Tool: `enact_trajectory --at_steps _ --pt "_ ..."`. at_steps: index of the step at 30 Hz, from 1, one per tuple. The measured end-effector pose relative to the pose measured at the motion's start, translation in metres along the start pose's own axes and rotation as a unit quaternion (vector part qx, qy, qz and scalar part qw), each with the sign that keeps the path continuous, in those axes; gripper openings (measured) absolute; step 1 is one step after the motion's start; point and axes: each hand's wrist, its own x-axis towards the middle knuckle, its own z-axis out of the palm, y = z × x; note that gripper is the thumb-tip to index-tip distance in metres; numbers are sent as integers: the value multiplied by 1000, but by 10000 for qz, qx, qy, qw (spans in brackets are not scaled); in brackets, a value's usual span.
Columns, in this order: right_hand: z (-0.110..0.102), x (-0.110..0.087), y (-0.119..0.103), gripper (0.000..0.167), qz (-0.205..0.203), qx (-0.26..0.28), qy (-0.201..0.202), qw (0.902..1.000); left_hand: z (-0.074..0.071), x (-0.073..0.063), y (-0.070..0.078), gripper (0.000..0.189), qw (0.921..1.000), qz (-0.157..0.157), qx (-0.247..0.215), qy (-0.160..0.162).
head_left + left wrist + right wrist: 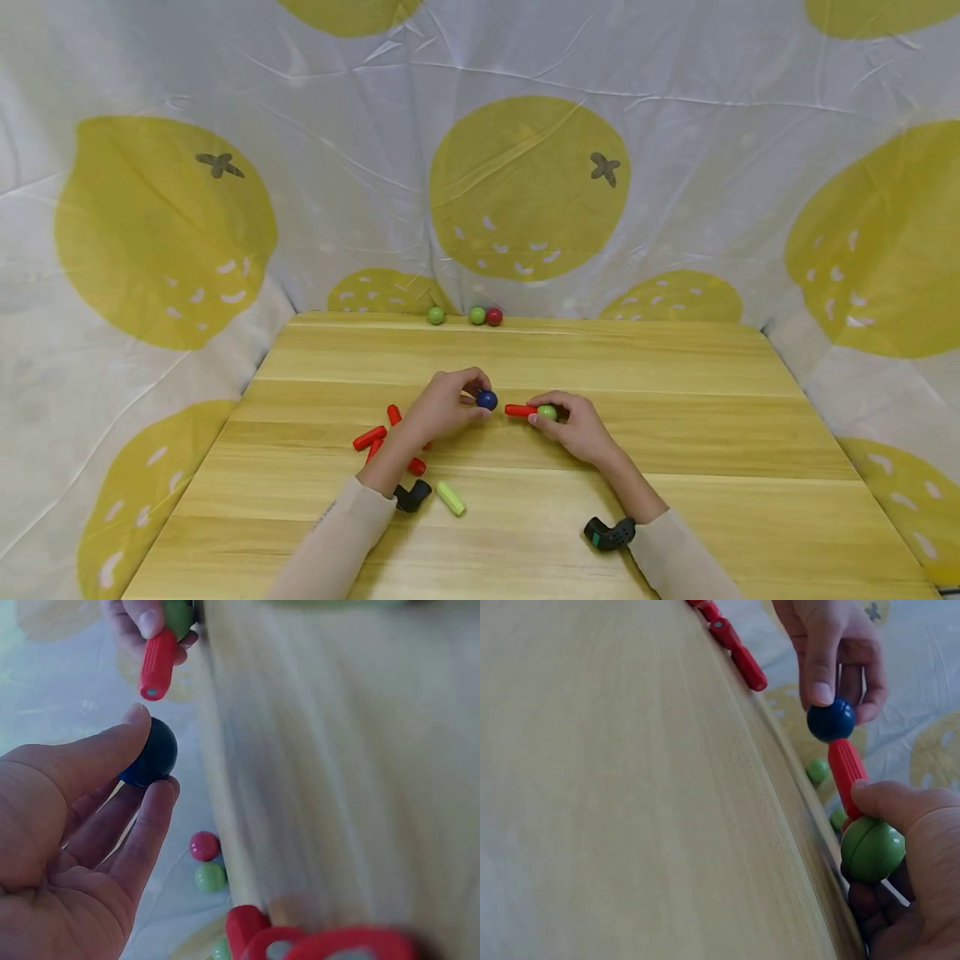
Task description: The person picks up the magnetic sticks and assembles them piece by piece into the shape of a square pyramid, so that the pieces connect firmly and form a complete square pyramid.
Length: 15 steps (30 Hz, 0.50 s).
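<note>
Lemon-print cloth (697, 183) hangs behind a wood-grain tabletop (712, 400), and above that table, two hands face each other! Only the left wrist view catches the pale disc (153, 692) in the red rod's tip; the right wrist view alone shows the seam around the held green ball (874, 849). Head view gives us the yellow-green rod (451, 498) lying near the left forearm. Left hand (450, 404): thumb and fingers pinch a blue ball (487, 401), parted just enough to hold it. Right hand (577, 427): thumb and fingers close around the red rod (519, 410) where it meets that green ball. From the head, the rod's long axis runs nearly sideways, free end pointing left, straight at the blue ball, a narrow gap between them!
</note>
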Motion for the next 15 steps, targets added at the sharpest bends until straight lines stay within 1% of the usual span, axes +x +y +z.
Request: enact_trajectory --at_steps 6,12,15 --pt "1 0 1 20 -86 101 19 9999 11 -3 -1 31 9996 82 -217 -133" --pt "0 0 -1 19 -39 43 -36 10000 15 -3 -1 35 9995 25 -149 -283" --pt "-1 0 -1 18 -3 -42 -133 9999 16 -3 -1 36 9994 -15 -98 -346"
